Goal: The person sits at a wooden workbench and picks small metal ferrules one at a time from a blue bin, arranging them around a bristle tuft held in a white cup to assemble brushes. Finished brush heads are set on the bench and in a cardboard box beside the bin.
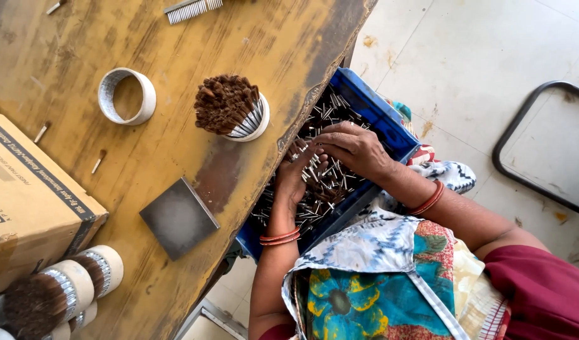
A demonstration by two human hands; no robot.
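Observation:
A blue plastic crate (371,110) rests on my lap against the table edge, filled with several short sticks with silver metal ends and brown tips (330,189). Both my hands are inside it. My left hand (294,179) is curled around a small bunch of these sticks (310,169), palm toward the table. My right hand (354,148) lies palm down over the same bunch, its fingers closed on the top. Red bangles sit on both wrists.
The worn wooden table (176,38) carries a white ring full of upright brown-tipped sticks (229,107), an empty white ring (127,96), a dark square plate (178,217), a cardboard box (31,201), filled rings (62,289), a comb-like metal strip (192,9). A black frame (522,126) stands on the tiled floor.

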